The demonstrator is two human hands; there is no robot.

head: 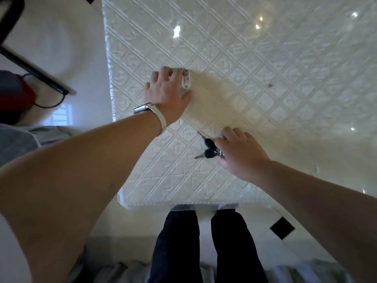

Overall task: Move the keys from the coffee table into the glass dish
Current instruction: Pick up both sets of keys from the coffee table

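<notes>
A white key tag with a metal ring (185, 79) lies on the white quilted-pattern coffee table (265, 78). My left hand (166, 91) lies flat beside it, its fingertips touching the tag at the ring end. Nearer the front edge lies a bunch of black-headed keys (208, 147) with silver blades pointing left. My right hand (238, 152) covers the bunch's ring end, with fingers curled on it; the keys still rest on the table. No glass dish is in view.
The table's left edge (111, 99) and front edge (183, 203) are close by. My dark-trousered legs (204, 242) stand at the front edge. A black bar (34, 68) and a red and dark object with a cable (18, 94) sit on the floor at left.
</notes>
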